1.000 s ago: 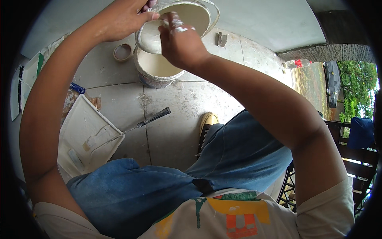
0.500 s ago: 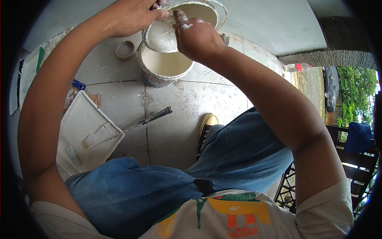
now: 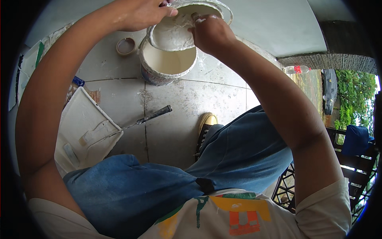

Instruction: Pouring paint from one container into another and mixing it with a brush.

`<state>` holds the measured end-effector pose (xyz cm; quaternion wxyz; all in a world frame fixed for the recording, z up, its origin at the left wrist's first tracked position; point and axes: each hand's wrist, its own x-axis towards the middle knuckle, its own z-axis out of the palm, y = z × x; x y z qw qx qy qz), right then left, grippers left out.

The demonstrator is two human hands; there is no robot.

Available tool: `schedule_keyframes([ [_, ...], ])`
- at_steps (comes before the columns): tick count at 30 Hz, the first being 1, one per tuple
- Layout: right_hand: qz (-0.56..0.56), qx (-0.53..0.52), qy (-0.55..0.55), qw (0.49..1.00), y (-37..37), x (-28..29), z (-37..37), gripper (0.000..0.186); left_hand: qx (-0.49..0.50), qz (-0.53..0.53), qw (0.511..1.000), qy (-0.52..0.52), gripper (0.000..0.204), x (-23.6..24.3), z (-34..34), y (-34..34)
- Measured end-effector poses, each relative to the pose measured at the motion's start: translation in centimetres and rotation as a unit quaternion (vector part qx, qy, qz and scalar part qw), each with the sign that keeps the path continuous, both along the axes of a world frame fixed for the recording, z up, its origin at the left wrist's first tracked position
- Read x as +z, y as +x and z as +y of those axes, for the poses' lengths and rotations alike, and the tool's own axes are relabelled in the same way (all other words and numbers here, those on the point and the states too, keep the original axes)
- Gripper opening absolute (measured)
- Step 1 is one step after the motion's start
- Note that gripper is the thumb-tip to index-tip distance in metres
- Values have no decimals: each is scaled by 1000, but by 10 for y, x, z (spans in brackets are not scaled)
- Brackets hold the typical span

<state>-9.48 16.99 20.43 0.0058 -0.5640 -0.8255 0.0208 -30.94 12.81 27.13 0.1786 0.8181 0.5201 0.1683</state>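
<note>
A white paint bucket [image 3: 171,36] with a wire handle is tipped over the mouth of a second paint bucket [image 3: 159,75] standing on the floor. Thick white paint coats its inside and rim. My left hand [image 3: 153,14] grips the tilted bucket's rim on its left side, thumb on the edge, other fingers mostly hidden. Reaching into the bucket's opening, my right hand [image 3: 213,34] has paint on its knuckles and its fingers curled against the inner wall; whatever they may hold is hidden. Pale paint fills part of the lower bucket.
A paint tray [image 3: 93,115] lies at left with a dark-handled tool [image 3: 154,114] across its edge. A tape roll [image 3: 126,46] sits left of the buckets. My shoe [image 3: 206,123] is on the tiled floor. A pale wall rises behind; a plastic bottle [image 3: 298,69] lies at right.
The tilted bucket and both hands have shifted slightly right. My right hand has moved up and right inside the bucket, uncovering more of the paint on its wall.
</note>
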Motion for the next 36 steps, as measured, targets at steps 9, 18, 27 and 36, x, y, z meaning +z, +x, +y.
schedule_keyframes([
  [9,-15,53,8,998,-12,1,-4,38,-5,22,1000,-10,32,3,-2,8],
  [18,-139,197,0,970,22,20,-25,37,-33,22,998,41,35,-22,12,1],
  [27,-53,67,40,996,-9,27,-42,38,-41,39,998,19,42,-4,0,15],
  [36,-60,17,-10,998,20,-13,8,40,-235,173,907,303,32,-12,4,12],
])
